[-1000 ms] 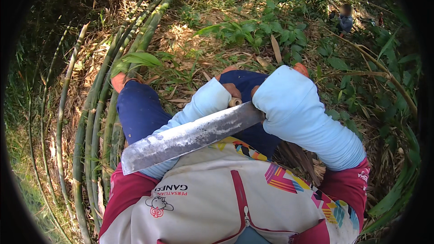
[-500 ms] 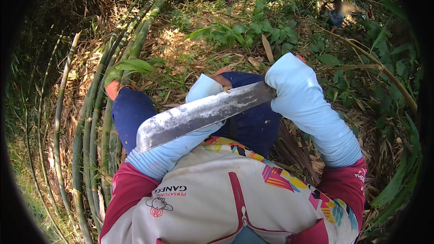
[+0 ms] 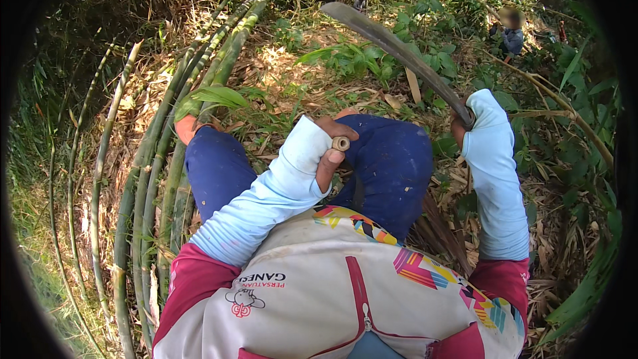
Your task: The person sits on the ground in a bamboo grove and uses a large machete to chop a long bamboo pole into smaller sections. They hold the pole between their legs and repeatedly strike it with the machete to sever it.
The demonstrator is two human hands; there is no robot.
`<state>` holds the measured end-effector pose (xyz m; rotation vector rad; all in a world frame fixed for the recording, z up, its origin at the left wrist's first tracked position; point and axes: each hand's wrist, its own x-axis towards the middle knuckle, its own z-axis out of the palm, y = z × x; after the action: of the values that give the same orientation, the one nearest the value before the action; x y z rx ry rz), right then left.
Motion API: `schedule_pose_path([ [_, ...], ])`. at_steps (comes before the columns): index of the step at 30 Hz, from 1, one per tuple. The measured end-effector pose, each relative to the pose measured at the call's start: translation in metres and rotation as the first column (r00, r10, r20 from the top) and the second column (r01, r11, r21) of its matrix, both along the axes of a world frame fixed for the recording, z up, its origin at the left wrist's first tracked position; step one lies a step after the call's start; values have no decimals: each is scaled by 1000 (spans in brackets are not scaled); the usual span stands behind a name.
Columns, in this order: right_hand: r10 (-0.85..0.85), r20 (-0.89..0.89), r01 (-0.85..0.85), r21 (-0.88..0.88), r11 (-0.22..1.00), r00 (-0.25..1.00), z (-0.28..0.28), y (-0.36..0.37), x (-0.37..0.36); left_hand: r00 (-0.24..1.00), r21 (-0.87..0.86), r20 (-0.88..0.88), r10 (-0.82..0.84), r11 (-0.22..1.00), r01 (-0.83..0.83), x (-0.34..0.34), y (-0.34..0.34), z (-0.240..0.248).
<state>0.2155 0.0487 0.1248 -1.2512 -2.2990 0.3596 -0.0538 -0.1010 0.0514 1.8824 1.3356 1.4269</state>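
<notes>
My right hand (image 3: 458, 131) is closed round the handle of a machete (image 3: 395, 43) beyond my right knee. Its long dark blade slants up and to the left, held above the leaf litter. In front of my lap, my left hand (image 3: 325, 169) grips a short, thin bamboo piece (image 3: 341, 143). The hollow cut end of that piece faces up between thumb and fingers; its remaining length is hidden below the hand. Pale blue sleeves cover both forearms and part of each hand. The blade and the bamboo piece are well apart.
Several long green bamboo stalks (image 3: 159, 146) lean along my left side. Leafy plants (image 3: 362, 60) grow ahead among dry leaves. A bare branch (image 3: 571, 110) slants down at the right. Another person (image 3: 512, 38) is at the far right.
The machete has swung from lying across my lap to raised, outward and away, on the right. My right hand moved right. My left hand and its bamboo piece have come into view.
</notes>
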Motion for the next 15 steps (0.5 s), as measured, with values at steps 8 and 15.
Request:
schedule_pose_path([
  [8,469,373,-548,140,825,801,26,-46,-55,854,-159,509,-106,964,215,5,4,-39],
  [15,487,336,-563,178,807,806,23,-56,-71,905,-151,305,-297,923,354,-26,15,-83],
])
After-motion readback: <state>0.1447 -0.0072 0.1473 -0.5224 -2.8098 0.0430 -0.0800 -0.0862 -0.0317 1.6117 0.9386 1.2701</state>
